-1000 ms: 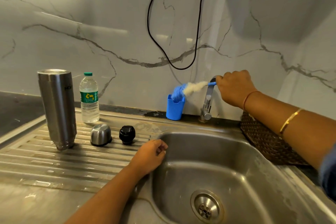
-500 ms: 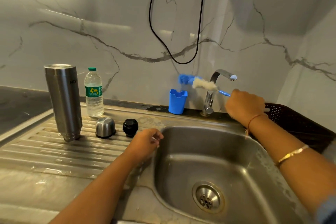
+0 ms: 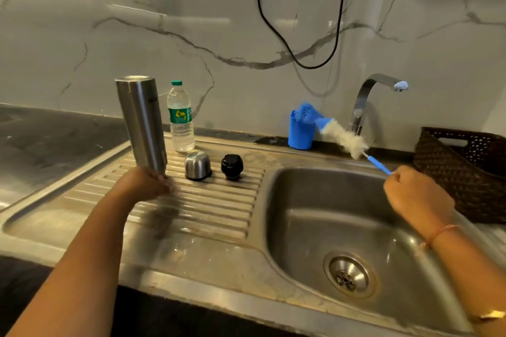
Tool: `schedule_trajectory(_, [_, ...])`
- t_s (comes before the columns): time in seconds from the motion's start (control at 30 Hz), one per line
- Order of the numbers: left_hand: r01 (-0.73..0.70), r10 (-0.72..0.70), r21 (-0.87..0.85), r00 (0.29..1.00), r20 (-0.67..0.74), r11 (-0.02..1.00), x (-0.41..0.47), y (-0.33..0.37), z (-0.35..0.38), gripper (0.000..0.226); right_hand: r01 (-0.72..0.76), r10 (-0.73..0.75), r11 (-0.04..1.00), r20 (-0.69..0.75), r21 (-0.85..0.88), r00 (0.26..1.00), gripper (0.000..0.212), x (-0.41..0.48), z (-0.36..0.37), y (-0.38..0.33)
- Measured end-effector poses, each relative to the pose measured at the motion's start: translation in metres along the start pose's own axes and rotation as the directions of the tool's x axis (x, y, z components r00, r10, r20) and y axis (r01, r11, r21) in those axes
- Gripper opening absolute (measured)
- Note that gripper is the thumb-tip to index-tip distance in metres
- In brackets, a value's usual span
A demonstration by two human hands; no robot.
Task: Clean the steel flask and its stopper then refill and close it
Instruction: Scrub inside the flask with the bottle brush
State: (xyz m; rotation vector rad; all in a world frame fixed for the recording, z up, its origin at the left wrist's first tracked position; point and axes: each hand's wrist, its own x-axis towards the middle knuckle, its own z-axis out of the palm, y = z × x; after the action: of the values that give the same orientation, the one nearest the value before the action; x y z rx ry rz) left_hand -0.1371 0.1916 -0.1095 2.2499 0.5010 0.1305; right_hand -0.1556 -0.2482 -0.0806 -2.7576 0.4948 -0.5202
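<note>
The tall steel flask (image 3: pixel 142 120) leans slightly on the ribbed drainboard (image 3: pixel 213 205), and my left hand (image 3: pixel 145 185) grips its lower end. My fingers hide where it meets the board. To its right lie the steel cap (image 3: pixel 197 165) and the black stopper (image 3: pixel 232 166). My right hand (image 3: pixel 413 194) holds the thin blue handle of a bottle brush (image 3: pixel 342 139) above the sink's back right rim. Its white and blue bristles point up and left toward a blue cup (image 3: pixel 299 135).
A small plastic water bottle (image 3: pixel 180 117) stands behind the flask. The curved tap (image 3: pixel 369 90) rises behind the steel basin (image 3: pixel 315 200), which has a drain (image 3: pixel 349 273). A dark woven basket (image 3: pixel 465 172) sits at the right. A black cable (image 3: pixel 273 22) hangs on the marble wall.
My left hand left the sink's rim, moved left and took hold of the flask's lower end. My right hand drew the brush away from the tap, down and right.
</note>
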Motion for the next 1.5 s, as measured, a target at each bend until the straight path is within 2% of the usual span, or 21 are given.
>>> schedule_trajectory(0.03, [0.048, -0.048, -0.016, 0.998, -0.045, 0.999, 0.004, -0.003, -0.003, 0.025, 0.002, -0.002, 1.000, -0.008, 0.005, 1.000, 0.030, -0.001, 0.000, 0.000])
schedule_trajectory(0.1, [0.119, -0.127, -0.065, 0.983, -0.136, 0.991, 0.013, -0.006, -0.008, 0.057, 0.011, -0.011, 1.000, -0.021, 0.015, 1.000, 0.029, -0.002, 0.000, 0.002])
schedule_trajectory(0.2, [0.154, -0.181, -0.122, 0.950, -0.254, 0.980, 0.026, -0.007, -0.010, 0.100, 0.010, -0.009, 1.000, -0.025, 0.029, 1.000, 0.027, -0.003, 0.002, 0.007])
schedule_trajectory(0.37, [0.042, -0.132, -0.323, 0.957, -0.260, 0.945, 0.043, -0.002, 0.001, 0.115, 0.008, -0.007, 0.999, -0.024, 0.041, 1.000, 0.027, -0.005, 0.005, 0.014])
schedule_trajectory(0.53, [-0.072, -0.057, -0.437, 0.959, -0.276, 0.897, 0.046, -0.002, 0.012, 0.114, 0.034, -0.031, 0.998, -0.081, 0.046, 0.996, 0.025, -0.008, 0.009, 0.018])
schedule_trajectory(0.67, [-0.097, -0.047, -0.380, 0.935, -0.352, 0.920, 0.046, -0.003, 0.014, 0.108, 0.021, -0.014, 0.998, -0.106, 0.065, 0.994, 0.026, -0.007, 0.011, 0.021])
schedule_trajectory(0.8, [-0.101, -0.037, -0.297, 0.904, -0.425, 0.950, 0.038, -0.006, 0.016, 0.088, 0.026, -0.016, 0.996, -0.126, 0.082, 0.992, 0.025, -0.007, 0.011, 0.024])
schedule_trajectory(0.9, [-0.103, -0.023, -0.267, 0.901, -0.432, 0.958, 0.027, -0.004, 0.017, 0.084, 0.055, -0.044, 0.994, -0.119, 0.093, 0.992, 0.028, -0.009, 0.010, 0.029])
schedule_trajectory(1.0, [-0.159, 0.016, -0.306, 0.907, -0.422, 0.939, 0.015, 0.004, 0.022, 0.083, 0.067, -0.055, 0.990, -0.099, 0.122, 0.994, 0.030, -0.010, 0.011, 0.038])
schedule_trajectory(1.17, [-0.262, 0.093, -0.469, 0.931, -0.353, 0.844, -0.012, 0.036, 0.047, 0.076, 0.026, -0.017, 0.984, -0.051, 0.175, 0.999, 0.036, -0.008, 0.012, 0.050])
schedule_trajectory(1.33, [-0.292, 0.216, -0.548, 0.956, -0.200, 0.784, -0.027, 0.088, 0.083, 0.082, 0.009, -0.028, 0.903, 0.040, 0.429, 0.999, 0.047, -0.010, 0.018, 0.054])
schedule_trajectory(1.43, [-0.270, 0.267, -0.590, 0.959, -0.095, 0.761, -0.028, 0.134, 0.103, 0.077, -0.008, -0.024, 0.843, 0.053, 0.538, 0.998, 0.047, -0.012, 0.023, 0.051])
schedule_trajectory(1.5, [-0.203, 0.286, -0.697, 0.958, 0.004, 0.688, -0.025, 0.167, 0.113, 0.075, -0.019, -0.024, 0.805, 0.065, 0.594, 0.998, 0.046, -0.013, 0.025, 0.049])
